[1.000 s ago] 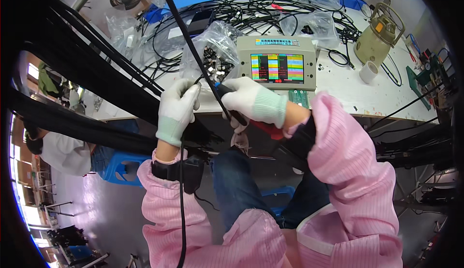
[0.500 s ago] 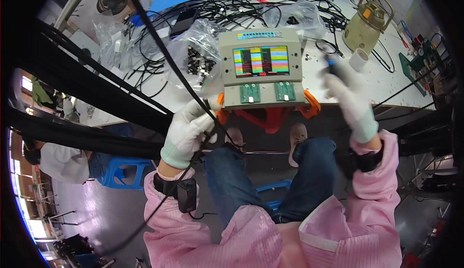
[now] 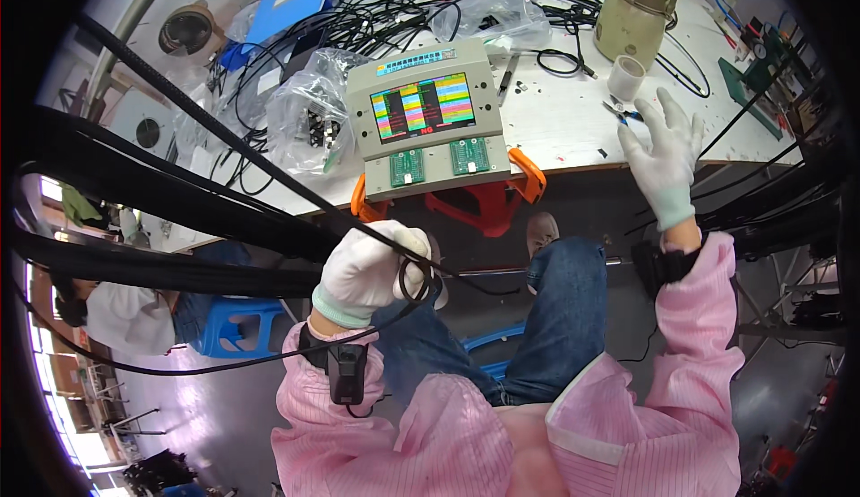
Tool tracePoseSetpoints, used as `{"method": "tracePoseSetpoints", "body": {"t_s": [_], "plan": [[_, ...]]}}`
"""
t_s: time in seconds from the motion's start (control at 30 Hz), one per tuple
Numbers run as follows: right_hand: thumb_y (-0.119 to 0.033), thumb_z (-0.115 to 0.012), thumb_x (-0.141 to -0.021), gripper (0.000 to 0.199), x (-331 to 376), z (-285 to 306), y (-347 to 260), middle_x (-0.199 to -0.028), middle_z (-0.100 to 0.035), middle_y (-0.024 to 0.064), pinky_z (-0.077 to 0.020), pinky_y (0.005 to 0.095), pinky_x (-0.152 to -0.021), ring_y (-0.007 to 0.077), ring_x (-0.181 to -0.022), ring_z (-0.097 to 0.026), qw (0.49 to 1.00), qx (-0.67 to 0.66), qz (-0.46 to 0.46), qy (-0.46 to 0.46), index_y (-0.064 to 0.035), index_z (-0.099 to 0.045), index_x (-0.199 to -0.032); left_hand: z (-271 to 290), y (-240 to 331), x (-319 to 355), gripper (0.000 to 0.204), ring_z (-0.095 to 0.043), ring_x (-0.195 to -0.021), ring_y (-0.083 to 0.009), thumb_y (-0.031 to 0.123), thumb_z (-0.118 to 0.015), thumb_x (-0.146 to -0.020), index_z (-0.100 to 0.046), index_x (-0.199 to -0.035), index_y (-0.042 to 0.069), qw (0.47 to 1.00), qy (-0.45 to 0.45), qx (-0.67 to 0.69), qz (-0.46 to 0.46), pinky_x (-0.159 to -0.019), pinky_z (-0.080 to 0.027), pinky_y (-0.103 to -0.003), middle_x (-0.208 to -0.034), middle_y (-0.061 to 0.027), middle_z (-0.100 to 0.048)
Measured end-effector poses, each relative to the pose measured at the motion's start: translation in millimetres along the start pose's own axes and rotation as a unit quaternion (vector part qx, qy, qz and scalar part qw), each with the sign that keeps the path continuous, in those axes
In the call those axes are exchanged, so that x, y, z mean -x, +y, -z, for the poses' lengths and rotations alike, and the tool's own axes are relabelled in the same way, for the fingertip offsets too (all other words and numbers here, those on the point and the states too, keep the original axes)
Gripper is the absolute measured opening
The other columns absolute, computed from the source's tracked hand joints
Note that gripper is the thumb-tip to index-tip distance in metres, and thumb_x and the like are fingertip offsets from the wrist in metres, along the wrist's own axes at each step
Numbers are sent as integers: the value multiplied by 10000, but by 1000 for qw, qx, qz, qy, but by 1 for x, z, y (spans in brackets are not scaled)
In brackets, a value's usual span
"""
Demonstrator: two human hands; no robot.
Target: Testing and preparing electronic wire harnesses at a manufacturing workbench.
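Observation:
My gloved left hand (image 3: pixel 363 264) is closed around a black cable (image 3: pixel 260 152), its fingers curled below the table's near edge, left of centre. A small loop of cable hangs at the fingertips, and a free length sticks out to the right. My gloved right hand (image 3: pixel 665 152) is open, fingers spread, over the right part of the table edge. Beside its fingers lies a small blue-handled cutting tool (image 3: pixel 630 115). Between the hands stands a grey tester (image 3: pixel 491 125) with a lit, coloured screen (image 3: pixel 421 107) and two green circuit boards (image 3: pixel 408 167) on its front ledge.
Orange clamps (image 3: pixel 527 176) stick out at the tester's front. Behind it lie tangled black cables (image 3: pixel 385 17) and plastic bags (image 3: pixel 300 107). A white roll (image 3: pixel 626 77) and a greenish jug (image 3: pixel 630 22) stand at the right. Thick black cable bundles (image 3: pixel 179 197) cross the left side.
My right hand has let go of the blue-handled tool, which now lies on the table, and its fingers have spread. My left hand has shifted lower and right with the cable.

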State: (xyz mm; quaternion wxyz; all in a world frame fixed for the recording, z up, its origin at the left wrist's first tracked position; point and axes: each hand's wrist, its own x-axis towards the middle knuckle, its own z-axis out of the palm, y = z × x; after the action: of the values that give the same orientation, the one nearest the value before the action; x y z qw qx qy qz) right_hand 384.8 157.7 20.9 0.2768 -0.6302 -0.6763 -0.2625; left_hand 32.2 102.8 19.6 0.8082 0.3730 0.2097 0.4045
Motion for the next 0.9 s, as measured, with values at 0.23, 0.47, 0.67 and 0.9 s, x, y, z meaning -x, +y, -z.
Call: {"method": "tracePoseSetpoints", "body": {"t_s": [0.23, 0.47, 0.67, 0.9], "plan": [[-211, -533, -870, 279, 54, 20, -113, -920, -605, 108, -485, 255, -578, 176, -617, -611, 494, -750, -205, -390, 30, -562, -1007, -20, -16, -7, 170, -539, -623, -160, 84, -561, -822, -604, -913, -53, 995, -5, -102, 9, -554, -426, -240, -741, -90, -524], [-211, -534, -872, 261, 61, 32, -135, -756, -615, 125, -469, 253, -435, 161, -440, -552, 232, -751, -268, -557, 39, -514, -943, -21, -17, 4, 203, -528, -624, -110, -43, -558, -763, -606, -961, -43, 942, 63, -327, -34, -550, -413, -209, -749, -50, -529], [-175, -541, -864, 215, 74, 36, -146, -716, -610, 121, -473, 271, -428, 162, -440, -553, 292, -746, -290, -524, 30, -504, -916, -34, -17, 12, 237, -527, -626, -110, -36, -547, -765, -592, -997, -28, 932, 136, -336, -15, -555, -415, -214, -769, -45, -543], [-147, -516, -875, 156, 96, 44, -157, -682, -598, 92, -457, 270, -412, 154, -469, -565, 251, -807, -431, -315, 6, -522, -904, -15, -55, 21, 191, -535, -618, -110, 11, -527, -807, -580, -988, -17, 961, 202, 170, -80, -608, -449, -262, -781, -62, -579]]}}
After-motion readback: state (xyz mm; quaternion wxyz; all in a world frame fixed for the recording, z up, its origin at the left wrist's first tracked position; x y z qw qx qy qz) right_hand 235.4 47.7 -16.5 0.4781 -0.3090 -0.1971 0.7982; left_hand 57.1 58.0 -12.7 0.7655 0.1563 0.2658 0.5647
